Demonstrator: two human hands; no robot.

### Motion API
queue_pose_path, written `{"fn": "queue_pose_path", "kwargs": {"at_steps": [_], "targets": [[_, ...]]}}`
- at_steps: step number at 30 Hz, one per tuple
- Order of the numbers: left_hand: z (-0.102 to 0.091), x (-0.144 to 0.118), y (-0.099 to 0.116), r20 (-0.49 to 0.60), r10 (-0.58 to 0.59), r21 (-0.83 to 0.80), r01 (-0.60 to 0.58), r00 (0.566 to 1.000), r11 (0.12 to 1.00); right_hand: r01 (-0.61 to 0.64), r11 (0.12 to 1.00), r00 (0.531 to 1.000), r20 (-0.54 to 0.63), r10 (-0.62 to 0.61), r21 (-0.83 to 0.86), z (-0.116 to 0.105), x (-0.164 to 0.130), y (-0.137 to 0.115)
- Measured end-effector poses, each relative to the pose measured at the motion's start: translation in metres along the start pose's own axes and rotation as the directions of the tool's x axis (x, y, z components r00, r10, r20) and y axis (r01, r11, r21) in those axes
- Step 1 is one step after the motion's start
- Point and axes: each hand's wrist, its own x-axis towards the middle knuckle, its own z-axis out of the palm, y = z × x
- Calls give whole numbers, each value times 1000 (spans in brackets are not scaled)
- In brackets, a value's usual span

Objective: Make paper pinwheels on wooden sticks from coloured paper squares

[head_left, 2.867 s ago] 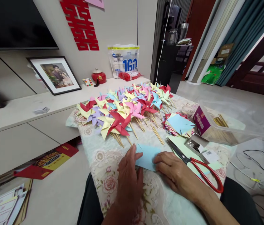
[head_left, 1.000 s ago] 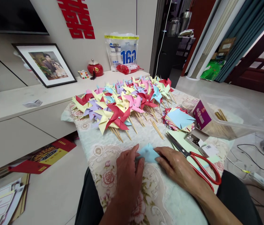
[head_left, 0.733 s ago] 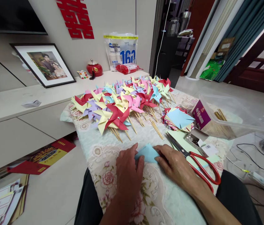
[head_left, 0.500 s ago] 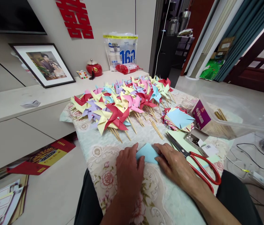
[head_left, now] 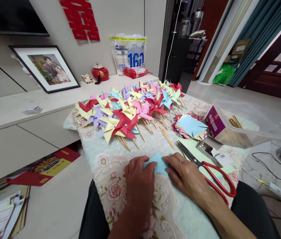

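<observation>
Two bare hands press a folded light-blue paper [head_left: 159,163] flat on the floral cloth at the near edge of the worktop [head_left: 98,149]. The left hand [head_left: 140,182] lies palm down, its fingers [head_left: 148,165] held close over the paper's left edge; the right hand [head_left: 186,176] pins the right edge with fingers likewise narrow. Red-handled scissors [head_left: 210,174] lie just right of the right hand. Farther off, paper pinwheels [head_left: 128,109] on sticks crowd the worktop, with a stack of cut squares [head_left: 190,127] to their right. On the far shelf, a plastic bag [head_left: 128,53] bears the numerals "160". A red double-happiness character [head_left: 80,18] hangs on the wall.
</observation>
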Motion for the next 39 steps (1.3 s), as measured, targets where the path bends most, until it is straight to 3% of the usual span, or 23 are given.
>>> {"fn": "queue_pose_path", "kwargs": {"at_steps": [10,17,27,31,34,39], "targets": [[-1,-4,3,-74,109,-45,-112,991,993,23,999,1000,-11,-23,45,1,1,1],[0,-21,1,-101,217,65,-211,971,975,30,999,999,-13,-30,30,3,0,2],[-6,-34,8,-5,253,143,-250,967,958,50,999,998,-26,-50,-4,1,0,0],[-4,-35,9,-2,243,174,-239,970,955,142,986,984,-93,-150,-85,-1,-3,-5],[-4,-36,11,-3,206,180,-202,979,963,211,969,975,-44,-218,-130,-3,-4,-12],[-7,-36,13,5,146,199,-144,989,969,212,961,975,104,-196,-179,-1,-8,-19]]}}
